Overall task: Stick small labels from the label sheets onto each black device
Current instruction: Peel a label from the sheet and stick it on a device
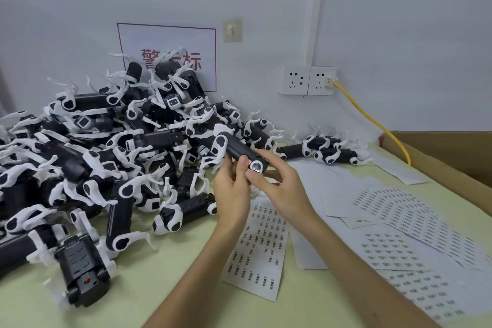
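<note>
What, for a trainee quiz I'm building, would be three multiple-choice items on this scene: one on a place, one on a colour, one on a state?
1. Where is the pile of black devices? A on the left of the table, against the wall; B on the floor; C in a drawer.
2. What colour is the cable plugged into the wall socket? A red; B yellow; C black.
3. How is the held device? A lying untouched; B hanging from a hook; C gripped by the left hand and right hand above the table.
Answers: 1 A, the heap spreads from the wall across the table's left; 2 B, the cable is plainly yellow; 3 C, both hands grip it in the air.
</note>
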`<move>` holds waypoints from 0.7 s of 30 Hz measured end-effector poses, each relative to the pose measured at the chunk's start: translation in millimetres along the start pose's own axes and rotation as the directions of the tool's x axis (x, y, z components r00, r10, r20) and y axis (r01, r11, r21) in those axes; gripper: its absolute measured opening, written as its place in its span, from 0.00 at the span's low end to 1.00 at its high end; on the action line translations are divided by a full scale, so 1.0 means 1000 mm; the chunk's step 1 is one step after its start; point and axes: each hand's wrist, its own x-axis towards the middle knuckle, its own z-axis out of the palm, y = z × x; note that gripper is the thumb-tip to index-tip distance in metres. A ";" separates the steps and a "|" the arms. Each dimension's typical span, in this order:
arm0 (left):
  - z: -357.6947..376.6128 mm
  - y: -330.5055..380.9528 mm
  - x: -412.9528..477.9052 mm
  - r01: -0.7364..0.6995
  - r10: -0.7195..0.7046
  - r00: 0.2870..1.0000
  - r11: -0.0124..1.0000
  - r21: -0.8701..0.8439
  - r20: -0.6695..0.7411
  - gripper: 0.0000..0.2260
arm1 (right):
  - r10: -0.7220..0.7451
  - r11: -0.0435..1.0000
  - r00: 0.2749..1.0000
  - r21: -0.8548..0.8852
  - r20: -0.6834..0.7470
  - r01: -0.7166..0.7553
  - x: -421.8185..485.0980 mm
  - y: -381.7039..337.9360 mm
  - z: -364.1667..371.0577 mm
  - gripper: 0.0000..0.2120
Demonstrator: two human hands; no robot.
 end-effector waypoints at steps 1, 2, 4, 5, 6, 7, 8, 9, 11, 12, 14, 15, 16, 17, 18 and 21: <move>-0.001 0.000 0.001 0.010 -0.010 1.000 1.000 0.006 0.009 0.09 | 0.003 1.000 1.000 0.008 0.005 -0.003 0.001 0.000 -0.001 0.22; -0.002 -0.001 0.002 0.031 -0.031 0.999 0.999 0.015 0.015 0.12 | 0.024 0.999 1.000 0.046 0.003 -0.024 0.002 0.000 -0.002 0.20; -0.005 -0.001 0.007 0.100 -0.099 0.995 0.995 -0.005 0.031 0.14 | 0.151 0.965 0.988 0.217 -0.015 -0.145 0.005 -0.004 -0.007 0.13; -0.006 0.000 0.008 0.126 -0.124 0.991 0.991 -0.044 0.044 0.14 | 0.247 0.916 0.969 0.330 -0.010 -0.230 0.007 -0.006 -0.010 0.10; -0.007 0.002 0.008 0.131 -0.128 0.991 0.989 -0.069 0.042 0.14 | 0.341 0.845 0.940 0.437 0.003 -0.308 0.009 -0.008 -0.015 0.12; -0.008 0.003 0.008 0.112 -0.110 0.994 0.991 -0.071 0.026 0.14 | 0.419 0.767 0.908 0.528 0.018 -0.365 0.011 -0.008 -0.021 0.15; -0.010 0.003 0.008 0.066 -0.066 0.998 0.997 -0.032 0.000 0.15 | 0.472 0.693 0.881 0.606 0.027 -0.390 0.014 -0.008 -0.029 0.18; -0.012 0.002 0.008 0.000 0.001 1.000 0.999 0.040 -0.014 0.15 | 0.504 0.628 0.864 0.678 0.021 -0.382 0.016 -0.008 -0.038 0.19; -0.015 -0.001 0.008 -0.127 0.131 0.991 0.961 0.245 0.001 0.15 | 0.509 0.512 0.858 0.824 -0.065 -0.241 0.022 -0.009 -0.063 0.22; -0.016 -0.002 0.009 -0.171 0.172 0.985 0.919 0.355 0.028 0.14 | 0.490 0.450 0.860 0.886 -0.142 -0.110 0.025 -0.011 -0.079 0.24; -0.016 -0.005 0.009 -0.249 0.211 0.968 0.800 0.546 0.134 0.13 | 0.429 0.334 0.846 0.926 -0.315 0.175 0.028 -0.010 -0.118 0.20; -0.016 -0.007 0.009 -0.293 0.207 0.956 0.731 0.616 0.209 0.14 | 0.398 0.293 0.831 0.912 -0.389 0.287 0.026 -0.008 -0.137 0.17; -0.015 -0.010 0.008 -0.327 0.181 0.943 0.669 0.667 0.280 0.16 | 0.381 0.264 0.814 0.896 -0.438 0.358 0.023 -0.004 -0.154 0.17; -0.014 -0.012 0.007 -0.351 0.141 0.930 0.616 0.705 0.340 0.17 | 0.394 0.257 0.795 0.886 -0.461 0.386 0.020 0.002 -0.166 0.18; -0.013 -0.014 0.006 -0.374 0.107 0.917 0.568 0.733 0.386 0.19 | 0.431 0.272 0.776 0.886 -0.460 0.375 0.016 0.008 -0.172 0.19; -0.015 -0.017 0.006 -0.414 0.079 0.897 0.493 0.765 0.435 0.20 | 0.555 0.318 0.733 0.914 -0.394 0.251 0.013 0.020 -0.161 0.19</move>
